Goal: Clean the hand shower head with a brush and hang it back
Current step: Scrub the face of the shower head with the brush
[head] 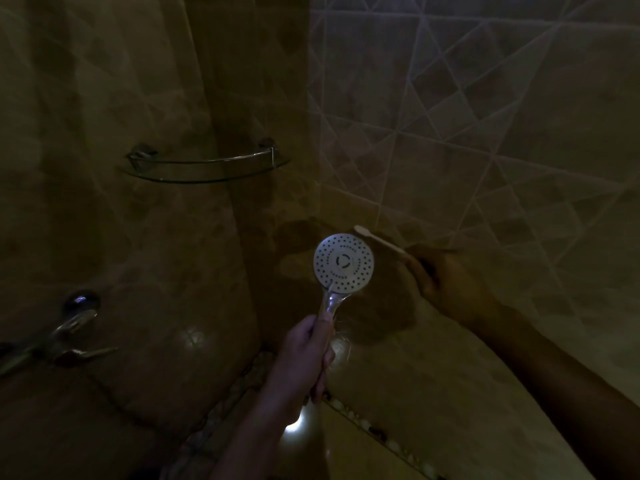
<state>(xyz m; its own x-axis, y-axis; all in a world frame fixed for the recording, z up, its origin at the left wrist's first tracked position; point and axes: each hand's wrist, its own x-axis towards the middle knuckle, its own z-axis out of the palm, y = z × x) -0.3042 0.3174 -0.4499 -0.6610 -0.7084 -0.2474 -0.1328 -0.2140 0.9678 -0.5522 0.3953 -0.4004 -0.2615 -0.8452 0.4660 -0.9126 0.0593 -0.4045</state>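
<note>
The round chrome hand shower head (343,263) faces me in the middle of the dim view, its spray plate dotted with holes. My left hand (306,355) grips its shiny handle from below and holds it upright. My right hand (445,277), to the right of the head, holds a pale toothbrush-like brush (379,238) by its handle. The bristle end points up and left, just above the head's upper right rim and apart from it. No shower holder shows in the frame.
A glass corner shelf (207,166) with a chrome rail hangs at the wall corner, upper left of the head. A chrome tap with lever handles (69,336) juts out at the lower left. Tiled walls close in on both sides; a pebble border strip (360,422) runs along the bottom.
</note>
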